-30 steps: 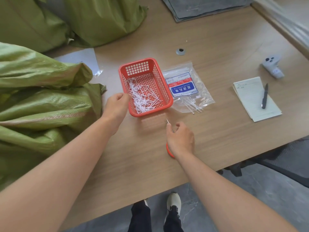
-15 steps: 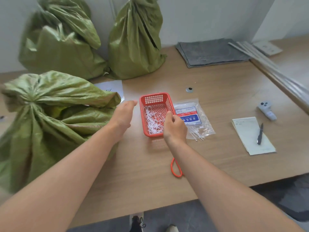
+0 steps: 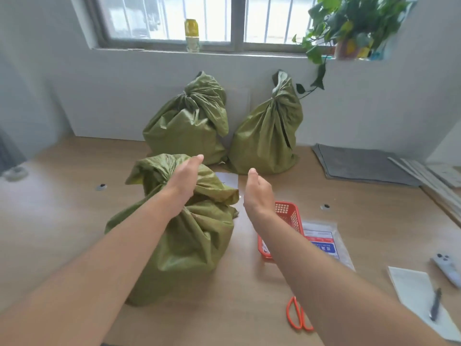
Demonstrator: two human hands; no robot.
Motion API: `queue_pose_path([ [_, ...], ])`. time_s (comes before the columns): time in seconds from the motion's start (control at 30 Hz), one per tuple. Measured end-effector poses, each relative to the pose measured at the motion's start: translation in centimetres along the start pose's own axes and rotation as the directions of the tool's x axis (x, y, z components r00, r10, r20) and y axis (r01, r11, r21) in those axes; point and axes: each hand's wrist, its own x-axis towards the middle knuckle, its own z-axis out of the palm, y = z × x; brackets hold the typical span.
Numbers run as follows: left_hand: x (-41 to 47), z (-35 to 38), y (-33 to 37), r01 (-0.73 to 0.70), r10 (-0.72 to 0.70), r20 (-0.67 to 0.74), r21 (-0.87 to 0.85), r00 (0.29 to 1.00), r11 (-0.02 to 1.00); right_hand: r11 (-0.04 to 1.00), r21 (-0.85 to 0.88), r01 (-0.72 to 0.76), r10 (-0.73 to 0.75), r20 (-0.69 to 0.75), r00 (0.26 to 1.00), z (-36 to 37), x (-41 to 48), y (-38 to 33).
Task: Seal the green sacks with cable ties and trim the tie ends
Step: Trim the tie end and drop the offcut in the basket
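Note:
A green sack [image 3: 189, 248] stands upright on the table in front of me, its neck gathered. My left hand [image 3: 183, 178] rests on that bunched neck with fingers stretched forward. My right hand [image 3: 257, 193] hovers just right of the sack, fingers relaxed, holding nothing. Two more green sacks [image 3: 187, 123] [image 3: 267, 136] lean against the back wall with their necks bunched. Orange-handled scissors [image 3: 295, 315] lie on the table under my right forearm. A red basket [image 3: 289, 216] and a clear bag of cable ties [image 3: 324, 240] sit right of my right arm.
A notepad [image 3: 414, 288] with a pen [image 3: 435, 305] and a small white device [image 3: 446, 268] lie at the right. A grey mat [image 3: 361, 163] and long strips [image 3: 429, 181] lie back right. A bottle [image 3: 192, 34] and a plant [image 3: 349, 23] stand on the window sill.
The view has tilted up from the basket to the sacks. My right hand left the basket and scissors and rose beside the near sack; my left hand moved onto the sack's neck.

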Motion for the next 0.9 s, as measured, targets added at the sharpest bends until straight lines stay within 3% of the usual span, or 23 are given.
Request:
queue_pose_path([
  [0.27,0.0,-8.6,2.0,-0.094,0.092,-0.057,-0.035,0.994,0.995,0.996,0.02,0.091,-0.092,0.058,0.994,5.8,-2.7,-7.3],
  [0.47,1.5,-14.3,1.0,-0.084,0.083,-0.024,-0.038,0.996,0.996,0.999,0.023,0.024,-0.024,0.022,0.999,11.3,-3.2,-9.6],
  [0.73,3.9,-18.8,-1.5,0.17,-0.165,0.091,-0.048,0.982,0.984,0.964,-0.052,-0.262,0.265,0.061,0.962,16.8,-5.8,-10.5],
  [0.9,5.5,-19.1,-2.7,0.252,-0.238,0.156,-0.074,0.959,0.965,0.939,-0.112,-0.325,0.336,0.107,0.936,19.3,-6.1,-10.1],
])
